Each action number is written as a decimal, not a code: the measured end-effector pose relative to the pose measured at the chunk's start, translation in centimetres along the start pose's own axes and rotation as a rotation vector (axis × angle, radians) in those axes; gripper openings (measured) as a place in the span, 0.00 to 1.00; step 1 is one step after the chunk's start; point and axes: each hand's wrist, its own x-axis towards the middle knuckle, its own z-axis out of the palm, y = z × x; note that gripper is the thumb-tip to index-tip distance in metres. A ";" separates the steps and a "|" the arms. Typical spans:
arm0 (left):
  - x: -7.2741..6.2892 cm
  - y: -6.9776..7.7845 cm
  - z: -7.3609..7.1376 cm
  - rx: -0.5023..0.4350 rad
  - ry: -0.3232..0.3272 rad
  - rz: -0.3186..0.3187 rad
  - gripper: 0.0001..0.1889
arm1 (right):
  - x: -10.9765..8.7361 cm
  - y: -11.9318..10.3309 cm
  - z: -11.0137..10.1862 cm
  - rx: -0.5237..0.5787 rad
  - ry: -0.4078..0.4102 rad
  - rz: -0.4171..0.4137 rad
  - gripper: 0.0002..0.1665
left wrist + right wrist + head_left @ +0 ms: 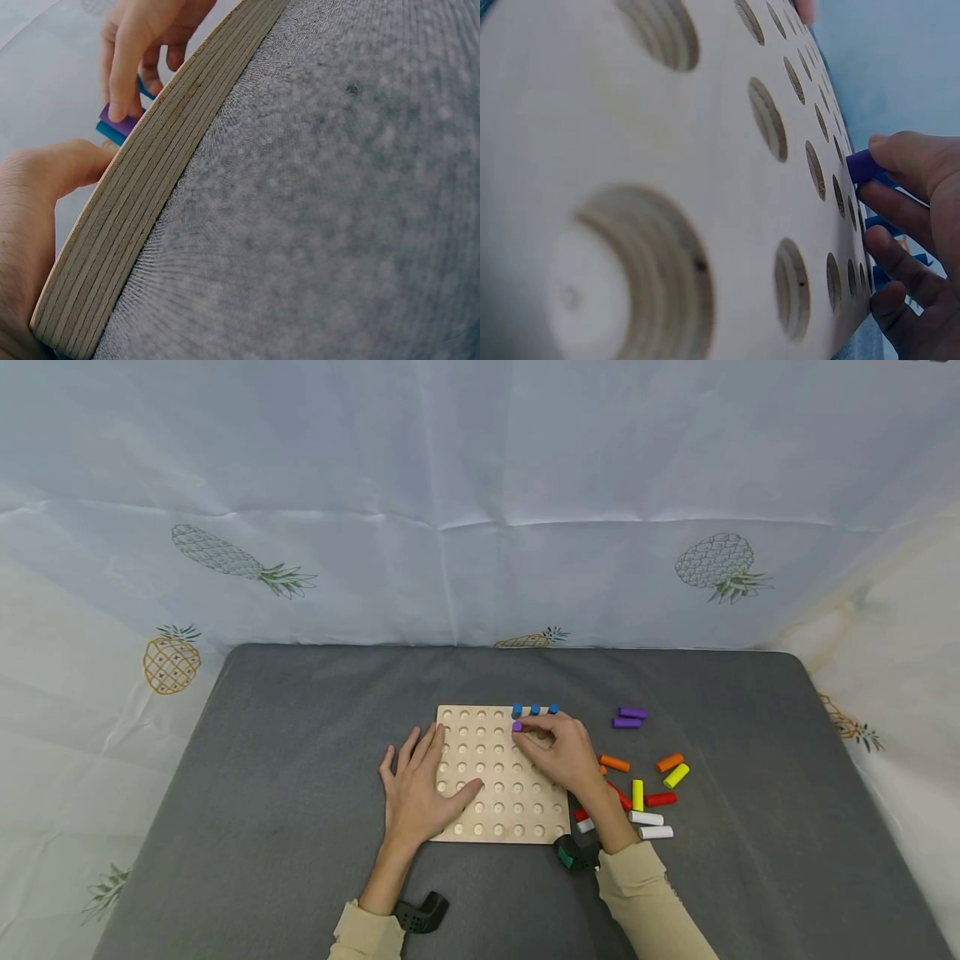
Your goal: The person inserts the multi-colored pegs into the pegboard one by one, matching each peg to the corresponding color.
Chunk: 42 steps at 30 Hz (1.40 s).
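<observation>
A light wooden pegboard (480, 810) with rows of round holes lies on the table. Three blue pegs (536, 709) stand at the right end of its far row. Between thumb and fingers my right hand (562, 756) pinches a purple peg (517, 727), just in front of the leftmost blue one. The right wrist view shows this purple peg (864, 166) at the board's surface. With fingers spread, my left hand (420, 797) rests over the board's left edge, its thumb across the holes. The layered side of the pegboard (161, 180) fills part of the left wrist view.
Right of the board lie loose pegs: two purple pegs (628, 723) at the back, then orange pegs (615, 763), yellow pegs (637, 795), red pegs (661, 798) and white pegs (656, 832) nearer. My right forearm hides some. A grey cloth (262, 802) covers the table.
</observation>
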 end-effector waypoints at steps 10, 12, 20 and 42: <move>0.0 0.1 -0.1 -0.002 0.001 0.000 0.53 | -0.1 0.0 -0.4 0.006 -0.009 0.000 0.15; 0.0 0.1 -0.1 -0.007 0.001 -0.001 0.53 | -0.1 0.0 -0.5 0.006 -0.013 0.003 0.15; 0.0 0.1 -0.1 0.000 -0.004 -0.005 0.53 | -0.6 0.6 -1.3 0.007 -0.002 -0.055 0.15; 0.0 0.1 0.0 -0.017 0.008 0.003 0.54 | -1.3 3.4 -5.3 -0.114 0.086 -0.101 0.15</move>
